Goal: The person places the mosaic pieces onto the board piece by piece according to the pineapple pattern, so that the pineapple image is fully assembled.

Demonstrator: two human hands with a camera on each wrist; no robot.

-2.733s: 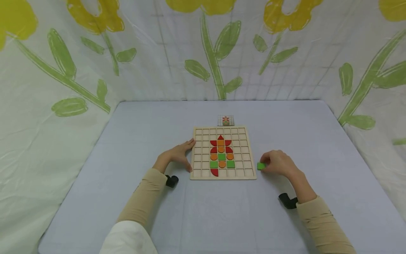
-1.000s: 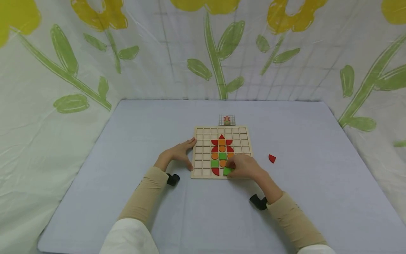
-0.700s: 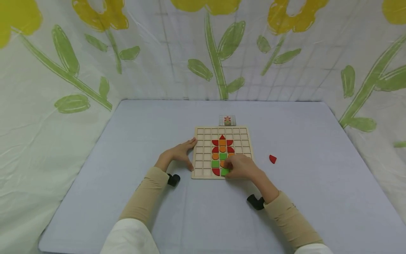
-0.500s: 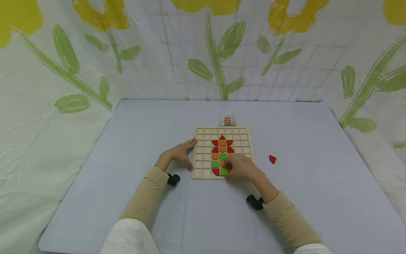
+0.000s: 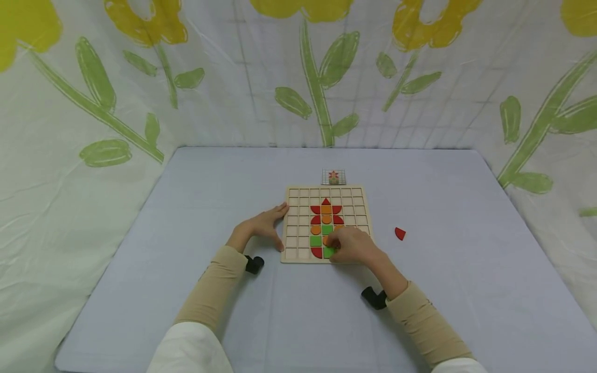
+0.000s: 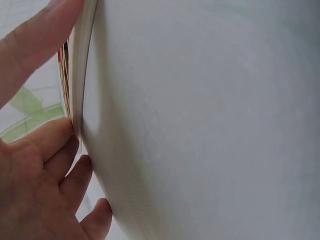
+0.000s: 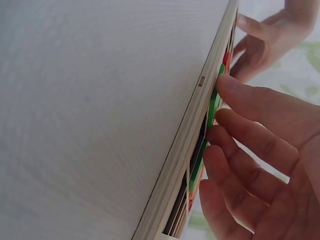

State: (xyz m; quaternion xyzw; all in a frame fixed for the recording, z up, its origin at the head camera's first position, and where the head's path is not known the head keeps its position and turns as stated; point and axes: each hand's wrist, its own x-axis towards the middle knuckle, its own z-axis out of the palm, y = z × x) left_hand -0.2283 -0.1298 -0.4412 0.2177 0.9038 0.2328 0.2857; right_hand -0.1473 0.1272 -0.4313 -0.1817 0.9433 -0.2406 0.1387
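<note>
A square wooden grid board (image 5: 352, 202) lies flat on the table, with red, orange and green tiles forming a figure in its middle columns. Along the board's left edge rests my left hand (image 5: 258, 227), thumb and fingers spread wide; its fingertips touch the wooden side in the left wrist view. My right hand (image 5: 356, 245) reaches over the lower right of the board. Its thumb and fingertips hold a green square tile (image 5: 328, 253) at a bottom-row cell, right of a red quarter-circle tile (image 5: 316, 253). The hand hides part of the pattern, including another green square.
A loose red quarter-circle tile (image 5: 400, 233) lies on the table right of the board. Behind the board's far edge stands a small pattern card (image 5: 333, 176) with a gridded picture. White flower-print cloth (image 5: 224, 103) hangs beyond the table (image 5: 224, 171).
My right hand has carried the green square tile leftward from beside the board into the bottom row, uncovering the loose red tile. The left hand has stayed at the board's edge.
</note>
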